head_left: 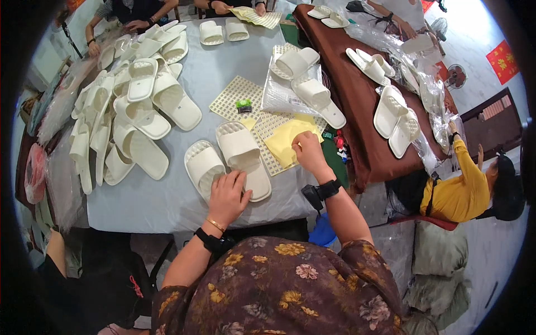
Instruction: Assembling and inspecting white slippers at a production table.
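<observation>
In front of me on the grey-covered table lies a pair of cream slide slippers, the left slipper [204, 167] beside the right slipper [244, 153]. My left hand [228, 192] rests on their near ends, fingers laid out flat across them. Over a yellow backing sheet [279, 142], my right hand [309, 151] has its fingertips pinched together; whatever is between them is too small to make out. Beneath that sheet is a sheet of small printed stickers [273, 166]. A second sticker sheet [230, 100] carries a small green-and-black object [244, 106].
A large heap of cream slippers [142, 114] covers the table's left. Another pair [318, 92] lies on a plastic-wrapped packet [282, 97]. On the right, a brown-covered table [352, 111] holds more slippers. People sit at the far side, and a person in yellow [460, 178] sits right.
</observation>
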